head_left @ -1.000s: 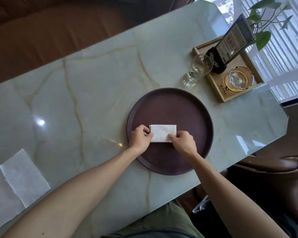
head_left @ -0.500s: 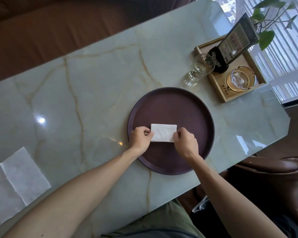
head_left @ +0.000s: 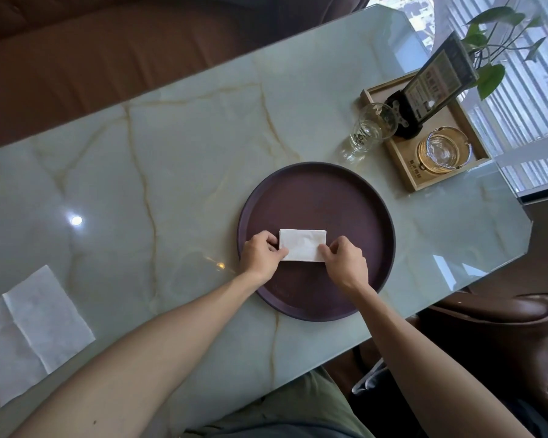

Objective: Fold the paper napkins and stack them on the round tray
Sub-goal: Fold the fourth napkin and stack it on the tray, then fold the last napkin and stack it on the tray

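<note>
I am sitting at the long marble table [head_left: 178,159], which is filling most of my view, with the round tray [head_left: 317,200] lying on it towards the right and just in front of me. At the near left edge of the table a flat napkin [head_left: 34,330] is lying unfolded, well apart from the tray and waiting its turn. At the far right a drinking glass [head_left: 367,134] is standing just beside a small wooden tray [head_left: 402,175]; both are near the round tray's far rim and worth avoiding.

On the near half of the round tray the folded napkin [head_left: 302,249] is lying as a small white rectangle. My left hand [head_left: 261,256] is pinching its left end and my right hand [head_left: 345,263] is pinching its near right corner, fingers curled narrow on the paper, pressing it down.

I am judging this paper to be very light, thin and limp: it is likely to spring open, shift with a breath or tear if dragged. So I am taking it at the ends and corners, pressing along the creases, and planning to let go gently so that the fold is staying flat.
</note>
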Available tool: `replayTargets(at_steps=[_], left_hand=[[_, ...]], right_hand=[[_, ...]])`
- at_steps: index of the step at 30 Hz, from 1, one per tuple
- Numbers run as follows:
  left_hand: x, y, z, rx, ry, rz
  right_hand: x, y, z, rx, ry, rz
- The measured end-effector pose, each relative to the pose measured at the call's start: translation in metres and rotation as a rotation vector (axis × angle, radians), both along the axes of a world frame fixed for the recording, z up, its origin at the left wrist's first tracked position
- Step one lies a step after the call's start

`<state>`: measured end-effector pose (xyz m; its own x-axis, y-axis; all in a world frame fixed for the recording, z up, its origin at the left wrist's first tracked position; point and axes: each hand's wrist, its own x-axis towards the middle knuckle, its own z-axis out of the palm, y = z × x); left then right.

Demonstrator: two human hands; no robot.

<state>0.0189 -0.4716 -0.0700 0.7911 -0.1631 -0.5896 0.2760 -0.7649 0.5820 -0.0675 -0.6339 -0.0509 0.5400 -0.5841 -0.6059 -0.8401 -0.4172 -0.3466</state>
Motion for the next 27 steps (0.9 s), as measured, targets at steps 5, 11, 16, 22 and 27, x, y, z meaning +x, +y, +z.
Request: replayTargets(at_steps=[5, 11, 16, 22, 27], left_hand=[[0.000, 0.003, -0.001, 0.001, 0.011, -0.010], [0.009, 0.018, 0.017, 0.038, 0.042, -0.066], [0.029, 0.074, 0.036, 0.074, 0.080, -0.085], [0.050, 0.185, 0.064, 0.079, 0.040, 0.085], [0.051, 0.291, 0.079, 0.048, 0.002, 0.270]], right_hand=[[0.001, 0.001, 0.005, 0.003, 0.027, -0.019], [0.006, 0.001, 0.024, -0.102, 0.092, -0.007], [0.036, 0.022, 0.049, -0.163, 0.021, 0.128], [0.094, 0.098, 0.071, -0.016, -0.108, 0.344], [0.127, 0.192, 0.079, 0.086, -0.107, 0.530]])
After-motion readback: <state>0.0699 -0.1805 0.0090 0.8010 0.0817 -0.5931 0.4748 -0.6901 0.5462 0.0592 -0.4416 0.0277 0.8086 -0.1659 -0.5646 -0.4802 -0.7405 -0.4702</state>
